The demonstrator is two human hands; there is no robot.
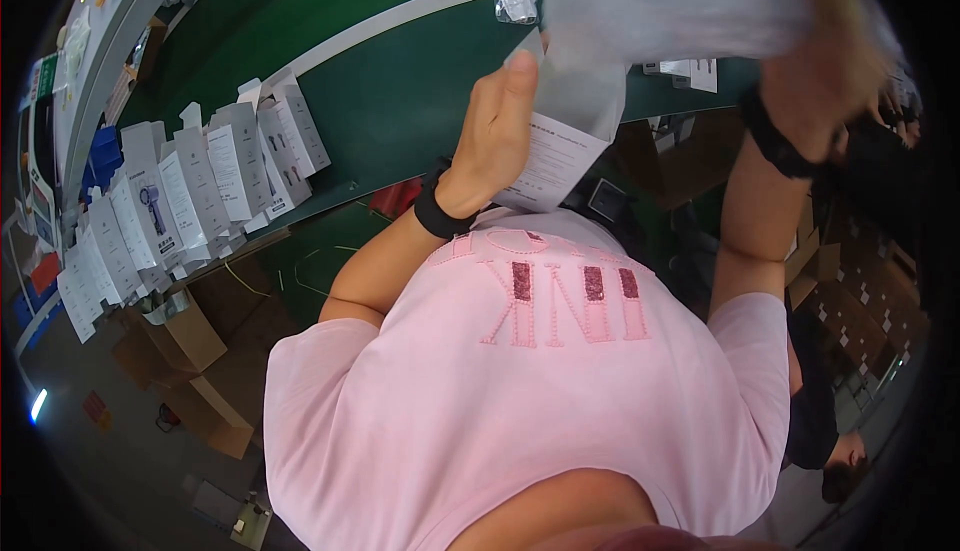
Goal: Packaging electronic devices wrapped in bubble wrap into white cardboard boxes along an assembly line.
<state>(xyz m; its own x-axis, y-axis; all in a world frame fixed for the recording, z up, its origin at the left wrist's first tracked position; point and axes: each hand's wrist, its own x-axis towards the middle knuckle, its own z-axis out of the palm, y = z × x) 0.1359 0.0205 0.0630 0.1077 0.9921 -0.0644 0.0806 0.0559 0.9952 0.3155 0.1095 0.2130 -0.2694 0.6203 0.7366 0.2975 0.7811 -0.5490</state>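
Observation:
My left hand point(495, 131) is closed round the left side of a white printed carton point(555, 156), its thumb along the upper edge. The carton tilts against the front edge of the green workbench, with its top flaps up and its mouth facing away from me. Over that mouth hangs a clear plastic bag point(680, 6), bulky and smeared by motion; what is inside it cannot be made out. My right hand point(825, 81), also blurred, grips the bag's right end. The bag hides part of the carton's top.
Several white cartons point(190, 186) stand in a slanting row on the left of the bench. A small clear bag point(516, 1) lies at the bench's pale rail, and more cartons point(690, 73) lie right. Brown boxes point(190, 341) are at lower left. Other people are at right.

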